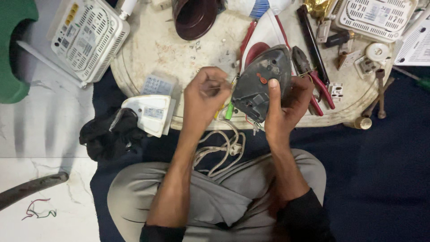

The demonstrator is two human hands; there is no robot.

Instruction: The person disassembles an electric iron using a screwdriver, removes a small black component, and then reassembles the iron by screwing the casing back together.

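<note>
Right hand (pixel 286 105) around iron base (pixel 262 83)

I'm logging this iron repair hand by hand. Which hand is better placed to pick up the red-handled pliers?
Probably the right hand: though it grips the dark iron body, the red-handled pliers lie right beside it. The left hand, pinching something small, sits across the iron.

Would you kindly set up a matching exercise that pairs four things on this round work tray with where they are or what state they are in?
Things:
1. dark iron base
2. red-handled pliers
3. white cord
4. white router

Places or states:
A. hangs coiled over the person's lap
B. lies on the tray, right of the iron
C. held up by the right hand
D. rests at the tray's left edge

Pairs: 1-C, 2-B, 3-A, 4-D
</note>
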